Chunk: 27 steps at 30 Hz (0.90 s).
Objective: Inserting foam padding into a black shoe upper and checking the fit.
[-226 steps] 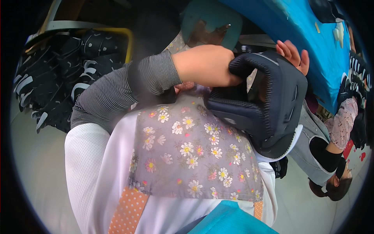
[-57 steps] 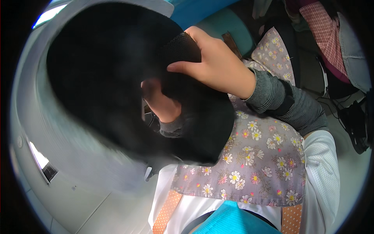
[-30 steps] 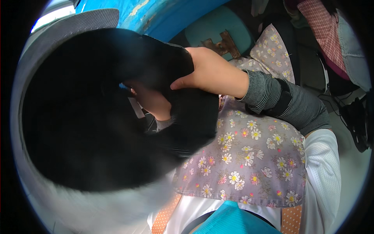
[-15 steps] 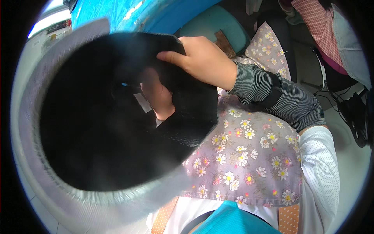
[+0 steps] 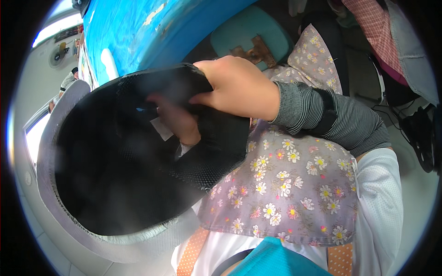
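Observation:
In front of me, at the left, is a large, rounded, hollow piece with a glossy black inner face [image 5: 106, 184] and a grey fabric outer rim [image 5: 43, 152]. White frayed threads run along its lower edge. My right hand [image 5: 241, 87] grips its upper right edge, thumb on the black face and fingers over the outside. Dimly visible within the black area is a hand [image 5: 184, 129], apparently my left, beside a small white label [image 5: 161, 129]. Its fingertips are unclear, and the piece hides the forearm. I cannot tell whether it holds anything.
A blue-covered surface [image 5: 138, 23] lies at the back, with a white curved object [image 5: 109, 63] by its edge. Rusty metal parts [image 5: 260, 50] rest on a teal stool seat [image 5: 230, 34]. Flowered cloth [image 5: 285, 179] covers my lap. At the right is another person's checked sleeve [image 5: 373, 37], near a black device [image 5: 416, 138].
The black-faced piece has tilted, its far edge dropping and its left rim shifting right. My right hand has moved slightly left and down with it. The white curved object now shows.

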{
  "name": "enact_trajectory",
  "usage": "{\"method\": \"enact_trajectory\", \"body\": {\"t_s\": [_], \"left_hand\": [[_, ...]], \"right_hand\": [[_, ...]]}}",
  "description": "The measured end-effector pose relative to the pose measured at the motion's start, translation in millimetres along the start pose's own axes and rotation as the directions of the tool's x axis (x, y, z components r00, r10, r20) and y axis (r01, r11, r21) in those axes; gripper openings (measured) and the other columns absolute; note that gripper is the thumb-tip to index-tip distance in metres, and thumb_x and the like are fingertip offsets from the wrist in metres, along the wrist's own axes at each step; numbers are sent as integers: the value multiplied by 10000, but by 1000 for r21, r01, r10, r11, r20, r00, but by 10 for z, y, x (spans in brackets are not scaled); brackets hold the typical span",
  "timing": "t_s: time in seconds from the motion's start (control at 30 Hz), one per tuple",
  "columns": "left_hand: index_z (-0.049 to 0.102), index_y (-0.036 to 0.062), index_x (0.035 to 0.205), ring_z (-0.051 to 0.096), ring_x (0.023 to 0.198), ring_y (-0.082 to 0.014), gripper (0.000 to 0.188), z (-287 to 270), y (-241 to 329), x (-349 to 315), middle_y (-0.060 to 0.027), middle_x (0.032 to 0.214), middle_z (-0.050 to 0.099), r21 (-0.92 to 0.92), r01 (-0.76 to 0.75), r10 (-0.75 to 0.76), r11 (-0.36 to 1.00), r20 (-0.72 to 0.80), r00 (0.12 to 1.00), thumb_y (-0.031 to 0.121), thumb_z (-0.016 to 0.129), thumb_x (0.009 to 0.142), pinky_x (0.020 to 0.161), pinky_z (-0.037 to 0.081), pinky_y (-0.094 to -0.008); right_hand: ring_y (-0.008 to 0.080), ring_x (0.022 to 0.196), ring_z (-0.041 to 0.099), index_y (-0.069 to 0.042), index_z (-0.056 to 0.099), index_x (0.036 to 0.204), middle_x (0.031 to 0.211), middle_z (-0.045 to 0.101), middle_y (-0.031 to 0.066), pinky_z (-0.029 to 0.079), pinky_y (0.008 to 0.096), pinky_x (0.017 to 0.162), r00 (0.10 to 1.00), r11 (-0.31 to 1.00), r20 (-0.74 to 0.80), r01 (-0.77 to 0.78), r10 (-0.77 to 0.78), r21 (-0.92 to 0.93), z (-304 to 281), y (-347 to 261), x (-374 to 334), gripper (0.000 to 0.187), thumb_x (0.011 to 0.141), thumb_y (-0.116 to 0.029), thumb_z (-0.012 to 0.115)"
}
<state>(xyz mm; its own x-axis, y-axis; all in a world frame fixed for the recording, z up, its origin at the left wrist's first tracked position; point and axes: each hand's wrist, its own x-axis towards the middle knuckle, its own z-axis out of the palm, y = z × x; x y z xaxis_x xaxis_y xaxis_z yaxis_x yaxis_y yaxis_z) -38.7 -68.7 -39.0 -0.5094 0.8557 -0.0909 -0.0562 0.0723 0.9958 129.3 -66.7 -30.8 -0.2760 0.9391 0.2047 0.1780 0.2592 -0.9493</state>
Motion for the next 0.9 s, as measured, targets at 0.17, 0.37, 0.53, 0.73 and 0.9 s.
{"method": "enact_trajectory", "body": {"t_s": [0.17,0.37,0.53,0.73,0.9], "left_hand": [[547,62,1264,558,1076,-193,617,-74,-71,108,-64,1211,607,185,-104,86,977,105,991,579,386,970,968,420,-322],[597,-10,1171,578,1024,-186,523,-59,-2,25,-74,1141,636,60,-180,170,982,149,974,448,398,1018,922,446,-332],[594,15,1164,573,1027,-197,459,-66,-51,64,-77,1107,631,141,-240,199,961,255,946,424,485,986,935,440,-351],[607,-3,1106,586,958,-189,423,-94,-98,-37,-90,1029,639,147,-218,158,965,335,929,386,513,970,881,455,-348],[618,-18,1059,597,901,-183,395,7,-248,-72,-100,965,645,168,-222,117,960,480,870,354,536,957,835,468,-345]], "right_hand": [[348,747,663,-30,662,868,757,661,174,523,427,676,993,997,-91,-77,74,-27,11,89,69,393,834,-422,662],[328,739,670,-21,689,908,780,675,174,529,392,686,979,965,40,-202,198,168,-13,167,146,482,822,-495,665],[290,785,672,-2,694,920,810,690,160,521,358,739,975,964,145,-194,169,182,-48,284,87,400,748,-354,774],[341,759,662,-29,698,882,780,674,159,524,406,699,995,998,-79,-56,56,1,-207,162,156,382,748,-383,749],[319,698,663,-14,698,823,726,664,158,515,389,662,992,995,-126,14,-1,97,-258,152,242,417,751,-421,756]]}}
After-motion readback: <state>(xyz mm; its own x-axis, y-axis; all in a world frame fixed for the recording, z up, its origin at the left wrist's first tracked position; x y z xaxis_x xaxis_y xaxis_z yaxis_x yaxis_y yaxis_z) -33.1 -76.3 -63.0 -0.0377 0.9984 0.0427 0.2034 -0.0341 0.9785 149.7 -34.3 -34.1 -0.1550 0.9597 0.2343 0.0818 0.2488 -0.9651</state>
